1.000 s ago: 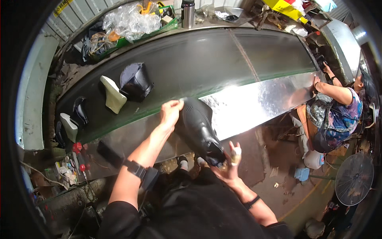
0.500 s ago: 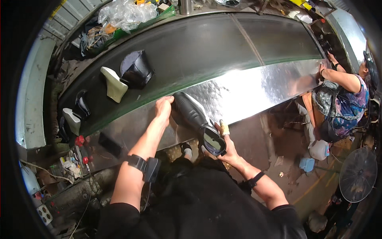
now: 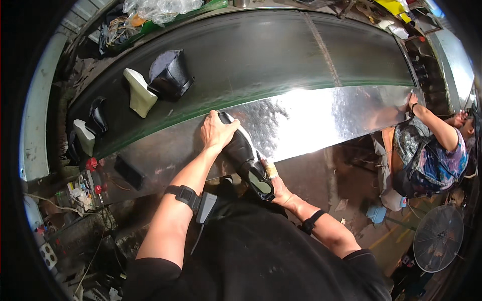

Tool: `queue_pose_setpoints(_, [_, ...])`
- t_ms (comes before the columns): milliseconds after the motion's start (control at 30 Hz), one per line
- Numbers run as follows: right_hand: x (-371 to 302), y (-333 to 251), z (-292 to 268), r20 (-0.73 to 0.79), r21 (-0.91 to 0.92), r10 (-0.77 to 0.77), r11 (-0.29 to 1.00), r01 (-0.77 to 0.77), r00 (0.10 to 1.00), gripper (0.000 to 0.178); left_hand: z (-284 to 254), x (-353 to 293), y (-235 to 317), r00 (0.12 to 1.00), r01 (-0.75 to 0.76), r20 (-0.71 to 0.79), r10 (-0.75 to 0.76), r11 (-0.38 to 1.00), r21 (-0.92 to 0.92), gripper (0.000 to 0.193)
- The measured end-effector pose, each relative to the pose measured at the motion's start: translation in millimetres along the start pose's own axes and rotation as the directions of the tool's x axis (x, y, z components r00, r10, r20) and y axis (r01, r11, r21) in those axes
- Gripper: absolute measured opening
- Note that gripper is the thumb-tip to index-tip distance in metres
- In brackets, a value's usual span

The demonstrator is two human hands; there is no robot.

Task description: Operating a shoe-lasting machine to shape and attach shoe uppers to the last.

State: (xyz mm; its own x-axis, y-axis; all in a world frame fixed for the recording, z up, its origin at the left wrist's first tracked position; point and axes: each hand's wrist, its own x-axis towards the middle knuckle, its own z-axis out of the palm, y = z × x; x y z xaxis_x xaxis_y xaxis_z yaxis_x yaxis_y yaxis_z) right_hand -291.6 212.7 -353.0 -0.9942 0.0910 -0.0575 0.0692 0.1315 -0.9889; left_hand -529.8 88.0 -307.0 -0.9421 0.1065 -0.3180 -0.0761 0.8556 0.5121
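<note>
A black shoe (image 3: pixel 239 150) with a pale sole edge is held slantwise over the shiny metal ledge (image 3: pixel 296 120), its opening toward me and its pale insole showing. My left hand (image 3: pixel 218 133) grips the toe end, thumb across the top and fingers around the far side. At the heel end my right hand (image 3: pixel 281 189) holds the shoe from the right; tan wrapping covers one of its digits. On the dark belt to the left lie a cream wedge-shaped piece (image 3: pixel 138 93), a black shoe-like piece (image 3: pixel 173 78), and a smaller cream piece (image 3: pixel 84 136) beside a smaller black one (image 3: pixel 97 118).
A dark flat phone-like slab (image 3: pixel 129 171) lies on the ledge's left part, near red-handled tools (image 3: pixel 92 164). Clear plastic bags (image 3: pixel 160 10) are heaped beyond the belt. Another person (image 3: pixel 427 155) sits at the right, near a round fan (image 3: pixel 438 238) and a blue bucket (image 3: pixel 375 214).
My left hand has closed over the shoe's toe, from beside it before. The shoe's heel end has come slightly left and nearer. The other person's arm has shifted.
</note>
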Motion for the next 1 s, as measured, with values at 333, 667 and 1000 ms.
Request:
queue_pose_setpoints(333, [14.0,-19.7,-13.7,0.039,-0.273,-0.322,0.907,0.321,0.946,0.106,-11.8,2.1,-4.0,0.978,0.194,-0.011,-0.207,0.935,-0.297,0.046])
queue_pose_setpoints(667, [92.4,-99.3,2.4,0.388,0.264,0.571,0.683,-0.681,0.723,0.085,-106.9,-81.0,-18.9,0.957,0.067,-0.175,-0.231,0.764,-0.642,0.036])
queue_pose_setpoints(1000, [30.5,-179.6,179.3,0.571,0.275,0.038,0.932,-0.234,0.82,0.05,-206.6,-250.8,-177.6,0.603,0.092,-0.491,-0.629,0.666,-0.74,0.045])
